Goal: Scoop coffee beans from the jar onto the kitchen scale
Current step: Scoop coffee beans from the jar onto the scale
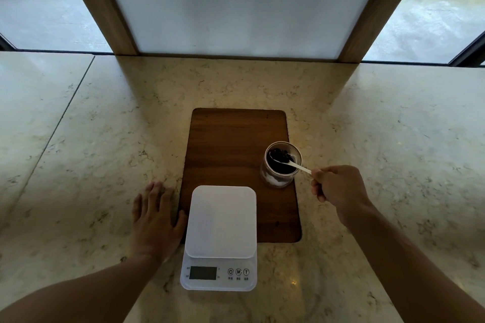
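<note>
Spoon (288,163) slants bowl-first into jar (280,165), right hand (338,191) fingers pinching handle; left hand (154,217) flat, open.

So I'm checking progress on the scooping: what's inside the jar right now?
Dark coffee beans and the bowl of the white spoon held by the right hand. The jar bottom is hidden beneath the beans.

left hand (154,217): bare, left of the scale (220,223), no ring or glove showing, nails short.
left forearm (86,294): bare right to the picture's edge, no sleeve, no watch.
right hand (338,191): bare, right of the scale, nothing worn on it.
right forearm (409,267): bare too, no sleeve or strap in view.
</note>
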`<state>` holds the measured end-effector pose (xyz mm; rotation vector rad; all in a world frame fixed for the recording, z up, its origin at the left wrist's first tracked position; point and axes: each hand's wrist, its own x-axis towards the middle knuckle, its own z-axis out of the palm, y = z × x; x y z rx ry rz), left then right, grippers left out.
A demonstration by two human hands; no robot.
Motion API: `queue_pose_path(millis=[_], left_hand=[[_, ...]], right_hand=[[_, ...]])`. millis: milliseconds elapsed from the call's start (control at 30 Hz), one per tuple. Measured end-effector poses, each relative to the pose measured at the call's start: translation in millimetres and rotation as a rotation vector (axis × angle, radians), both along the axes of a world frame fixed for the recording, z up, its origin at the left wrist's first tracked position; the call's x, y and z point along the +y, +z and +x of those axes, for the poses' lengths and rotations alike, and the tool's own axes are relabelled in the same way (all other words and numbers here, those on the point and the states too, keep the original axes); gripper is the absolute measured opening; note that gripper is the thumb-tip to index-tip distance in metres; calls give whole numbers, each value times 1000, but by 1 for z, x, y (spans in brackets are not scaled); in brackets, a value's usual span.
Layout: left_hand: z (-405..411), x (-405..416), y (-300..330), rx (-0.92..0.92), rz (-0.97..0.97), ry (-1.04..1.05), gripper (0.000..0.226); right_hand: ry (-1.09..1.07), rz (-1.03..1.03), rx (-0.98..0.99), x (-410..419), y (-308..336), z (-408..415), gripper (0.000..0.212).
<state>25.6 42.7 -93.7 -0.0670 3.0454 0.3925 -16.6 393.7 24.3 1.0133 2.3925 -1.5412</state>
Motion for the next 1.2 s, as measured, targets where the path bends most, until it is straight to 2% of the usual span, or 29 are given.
queue_pose_path(millis=[567,767,933,1067,1200], left_hand=[[0,1,2,-8,-8,5,77],[0,-1,-1,0,-17,-4,73],[0,-4,-8,2,-15,2,69],[0,-6,-11,-11,-22,6,66],[0,-5,-10,-2,-20,4,66]], right_hand=[[158,-21,93,-26,15,26,29],[214,-53,-3,-59,-13,63,26],[257,-89,-69,-81,-41,92,32],[285,-93,-59,-88,-49,100,34],[276,-73,-21,-91,-53,101,28]])
